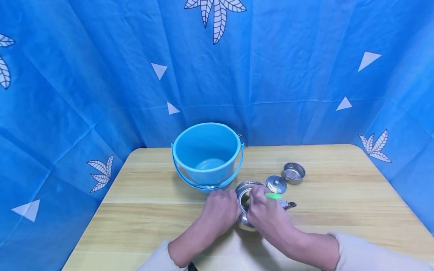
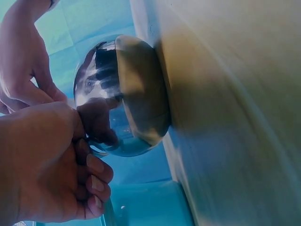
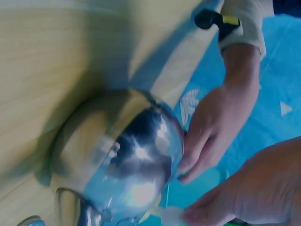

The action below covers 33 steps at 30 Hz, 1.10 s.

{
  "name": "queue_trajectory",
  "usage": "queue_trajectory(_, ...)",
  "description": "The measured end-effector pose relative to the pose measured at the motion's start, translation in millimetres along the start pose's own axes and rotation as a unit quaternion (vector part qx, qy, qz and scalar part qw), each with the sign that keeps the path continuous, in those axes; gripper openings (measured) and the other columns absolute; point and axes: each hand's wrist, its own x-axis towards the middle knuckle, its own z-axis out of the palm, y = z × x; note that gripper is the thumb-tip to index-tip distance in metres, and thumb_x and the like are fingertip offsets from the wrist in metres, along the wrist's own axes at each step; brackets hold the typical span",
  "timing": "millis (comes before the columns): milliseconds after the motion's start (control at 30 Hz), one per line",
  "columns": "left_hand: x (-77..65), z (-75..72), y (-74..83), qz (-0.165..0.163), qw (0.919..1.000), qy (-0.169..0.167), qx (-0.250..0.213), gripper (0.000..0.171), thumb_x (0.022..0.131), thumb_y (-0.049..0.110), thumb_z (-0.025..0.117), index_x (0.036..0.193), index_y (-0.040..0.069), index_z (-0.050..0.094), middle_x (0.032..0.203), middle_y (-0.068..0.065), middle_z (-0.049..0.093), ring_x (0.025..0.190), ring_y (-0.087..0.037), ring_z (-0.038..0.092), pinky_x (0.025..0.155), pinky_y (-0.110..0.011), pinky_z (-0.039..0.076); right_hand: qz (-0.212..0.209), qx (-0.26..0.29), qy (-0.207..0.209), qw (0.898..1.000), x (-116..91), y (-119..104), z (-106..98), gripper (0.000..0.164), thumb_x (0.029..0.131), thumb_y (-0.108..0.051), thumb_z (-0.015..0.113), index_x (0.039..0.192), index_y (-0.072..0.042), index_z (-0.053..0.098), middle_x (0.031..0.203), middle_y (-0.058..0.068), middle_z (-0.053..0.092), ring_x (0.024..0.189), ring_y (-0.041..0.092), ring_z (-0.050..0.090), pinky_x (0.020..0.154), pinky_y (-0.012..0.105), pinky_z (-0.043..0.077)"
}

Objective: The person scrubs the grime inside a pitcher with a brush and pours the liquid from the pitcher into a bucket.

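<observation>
A shiny steel teapot [image 1: 245, 223] stands upright on the table, its mouth uncovered and its spout [image 1: 288, 205] pointing right. My left hand [image 1: 221, 210] grips the teapot's left side near the rim, fingers curled; what exactly they close on is partly hidden. Over the mouth, my right hand [image 1: 269, 211] holds a slim tool with a green end [image 1: 272, 195]. A whitish part of that tool [image 3: 171, 215] shows by the thumb in the right wrist view and leads toward the mouth. The tool's working end is hidden. In the left wrist view the teapot's round body [image 2: 141, 89] reflects the hands.
Behind the left hand stands a blue bucket [image 1: 207, 175], its handle hanging at the front. A steel lid with a knob [image 1: 276, 184] and a perforated steel strainer cup [image 1: 294, 173] lie right of the teapot. Blue cloth [image 1: 285, 75] surrounds the wooden table [image 1: 339, 199].
</observation>
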Motion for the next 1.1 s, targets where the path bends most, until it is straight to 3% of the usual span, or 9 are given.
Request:
queue_trajectory(267,-1.8,1.1,1.6,-0.009,0.9999,0.004,-0.001,0.035,0.096,0.042,0.061,0.074,0.015,0.055,0.059,0.005,0.045,0.051,-0.012,0.040,0.050,-0.025,0.025,-0.047,-0.057,-0.070,0.995,6.8,-11.9,-15.4,0.020,0.074,0.003,0.045,0.082,-0.001,0.063,0.072,0.013,0.062,0.074,0.030,0.053,0.080,0.037,0.041)
queue_trajectory(433,-2.7,2.2,2.8,-0.017,0.9992,0.036,-0.002,0.029,0.093,0.035,0.062,0.073,0.015,0.054,0.058,0.006,0.044,0.050,-0.012,0.041,0.051,-0.025,0.020,-0.073,-0.082,-0.121,0.987,12.2,-15.5,-22.6,0.021,0.078,-0.009,0.049,0.079,0.001,0.067,0.072,0.012,0.064,0.077,0.031,0.054,0.073,0.038,0.043)
queue_trajectory(567,-3.2,2.5,3.1,-0.005,0.9982,0.057,0.020,0.023,0.091,0.028,0.061,0.074,0.015,0.053,0.057,0.006,0.044,0.050,-0.012,0.042,0.051,-0.025,0.019,-0.088,-0.093,-0.136,0.982,17.0,-13.5,-23.6,0.022,0.083,-0.015,0.051,0.079,0.000,0.067,0.075,0.011,0.066,0.078,0.031,0.056,0.074,0.039,0.042)
queue_trajectory(800,-4.5,0.4,4.5,-0.015,0.9997,0.018,0.010,0.027,0.089,0.034,0.066,0.077,0.015,0.051,0.058,0.004,0.042,0.052,-0.014,0.043,0.052,-0.025,0.023,-0.129,-0.114,-0.137,0.975,27.6,-1.5,-18.4,0.022,0.085,-0.021,0.054,0.067,-0.009,0.052,0.065,0.001,0.053,0.070,0.020,0.052,0.078,0.033,0.038)
queue_trajectory(933,-6.8,0.7,4.5,-0.017,0.9991,0.037,0.008,0.033,0.085,0.039,0.072,0.076,0.017,0.049,0.059,0.006,0.041,0.052,-0.013,0.040,0.053,-0.025,0.020,-0.148,-0.096,-0.143,0.974,37.0,6.1,-16.6,0.030,0.087,-0.025,0.058,0.062,-0.017,0.044,0.061,-0.004,0.043,0.066,0.016,0.041,0.081,0.030,0.033)
queue_trajectory(1033,-6.4,0.4,4.0,-0.010,0.9983,0.056,0.012,0.036,0.086,0.042,0.071,0.073,0.019,0.047,0.060,0.007,0.040,0.052,-0.012,0.034,0.054,-0.025,0.017,-0.168,-0.069,-0.155,0.971,46.9,14.9,-12.7,0.030,0.089,-0.034,0.064,0.065,-0.022,0.052,0.062,-0.007,0.044,0.068,0.014,0.038,0.085,0.029,0.032)
queue_trajectory(1100,-5.3,0.5,3.8,-0.007,0.9974,0.070,0.016,0.036,0.088,0.040,0.069,0.069,0.020,0.046,0.059,0.007,0.040,0.052,-0.011,0.027,0.053,-0.026,0.015,-0.176,-0.049,-0.165,0.969,54.1,21.8,-8.2,0.021,0.089,-0.039,0.070,0.073,-0.026,0.064,0.065,-0.010,0.054,0.073,0.012,0.043,0.092,0.030,0.033)
